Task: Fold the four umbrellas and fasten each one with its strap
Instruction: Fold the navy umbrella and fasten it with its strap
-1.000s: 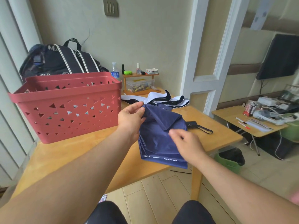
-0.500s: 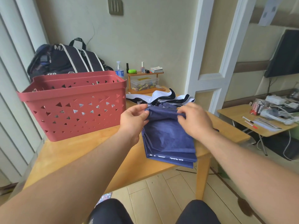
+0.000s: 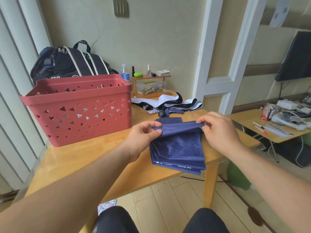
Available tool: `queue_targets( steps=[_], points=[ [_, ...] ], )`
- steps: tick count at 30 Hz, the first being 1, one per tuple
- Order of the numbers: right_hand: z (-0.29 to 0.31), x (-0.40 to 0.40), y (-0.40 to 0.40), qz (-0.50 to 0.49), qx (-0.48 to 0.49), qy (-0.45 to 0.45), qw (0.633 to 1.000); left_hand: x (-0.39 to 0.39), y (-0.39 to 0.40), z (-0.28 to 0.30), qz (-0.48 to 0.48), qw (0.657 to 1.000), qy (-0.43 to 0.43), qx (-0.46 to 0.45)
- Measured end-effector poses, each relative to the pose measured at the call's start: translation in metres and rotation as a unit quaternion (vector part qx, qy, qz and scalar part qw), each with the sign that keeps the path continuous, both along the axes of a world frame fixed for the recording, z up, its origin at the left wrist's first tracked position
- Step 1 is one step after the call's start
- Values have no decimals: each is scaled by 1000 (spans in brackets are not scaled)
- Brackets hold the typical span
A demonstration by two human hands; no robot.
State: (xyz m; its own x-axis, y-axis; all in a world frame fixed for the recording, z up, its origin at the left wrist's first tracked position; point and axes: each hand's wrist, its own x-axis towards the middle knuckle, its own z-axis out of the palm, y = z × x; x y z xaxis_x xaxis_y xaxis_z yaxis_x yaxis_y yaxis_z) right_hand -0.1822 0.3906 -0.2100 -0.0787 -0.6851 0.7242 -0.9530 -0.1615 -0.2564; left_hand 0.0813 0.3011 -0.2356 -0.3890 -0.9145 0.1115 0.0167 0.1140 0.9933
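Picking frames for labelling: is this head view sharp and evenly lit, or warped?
Head view: hands and navy umbrella are sharp; daylight is soft, with mild glare on the table; wide-angle distortion bends the door frame and stretches the forearms.

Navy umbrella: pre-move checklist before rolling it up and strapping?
1. Left hand pinches the top flap of the navy umbrella: ok.
2. Right hand pinches the flap's other end: ok.
3. Panels stacked flat on the table: ok.
4. Strap located: cannot tell, not visible.
5. Near edge fully on the table: not ok, it overhangs the front edge.
6. Black and white umbrella clear of the work: ok, lies behind, unfolded.
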Motion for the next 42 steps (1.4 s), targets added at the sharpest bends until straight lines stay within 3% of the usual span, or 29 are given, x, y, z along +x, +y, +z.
queue_targets(
  steps=[2,4,9,13,16,20,25,30,34,39,42],
  points=[
    [-7,3,2,20,-18,-52,998,-1,1,-2,2,1000,17,24],
    [-11,10,3,48,3,-162,986,-2,1,-3,6,998,40,51],
    [-7,25,0,140,62,-370,916,-4,1,-1,37,997,46,49],
    [2,27,1,189,86,-427,880,-3,2,-2,30,997,50,43],
    [5,25,9,194,122,-376,898,0,1,-6,16,998,61,20],
    [1,23,14,66,157,-225,959,-1,4,-15,9,998,-11,-53],
    [-13,21,15,47,120,-229,965,-3,10,-22,30,984,-95,-148],
    [-34,25,23,28,144,-216,965,2,8,-27,90,962,-146,-213],
    [-56,21,29,-9,96,-119,988,12,9,-29,70,946,-208,-238],
    [-62,11,31,25,54,108,992,22,6,-34,43,901,-290,-321],
    [-57,6,28,63,85,153,983,23,5,-30,12,855,-352,-381]
  ],
)
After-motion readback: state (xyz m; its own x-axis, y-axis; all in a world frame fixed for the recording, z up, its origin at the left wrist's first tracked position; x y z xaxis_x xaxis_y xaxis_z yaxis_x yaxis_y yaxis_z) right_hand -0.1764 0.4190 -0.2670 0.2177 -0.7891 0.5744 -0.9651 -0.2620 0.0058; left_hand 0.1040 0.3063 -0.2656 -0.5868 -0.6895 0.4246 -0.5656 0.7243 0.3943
